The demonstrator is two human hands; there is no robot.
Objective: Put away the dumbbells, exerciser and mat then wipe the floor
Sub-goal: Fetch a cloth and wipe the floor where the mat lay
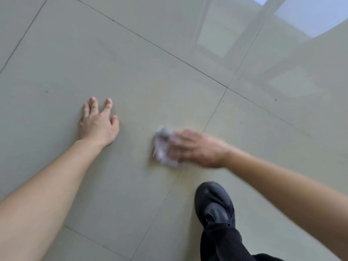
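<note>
A crumpled pale grey-lilac cloth [162,146] lies pressed on the glossy grey tiled floor [131,63]. My right hand [195,147] rests on top of the cloth's right side, fingers over it, and both are blurred by motion. My left hand [98,122] is flat on the floor to the left, fingers spread, palm down, holding nothing. No dumbbells, exerciser or mat are in view.
My black shoe [214,204] and dark trouser leg [222,243] stand on the tiles just below my right hand. Dark grout lines cross the floor. A bright window reflection [310,17] shines on the tiles at the top right.
</note>
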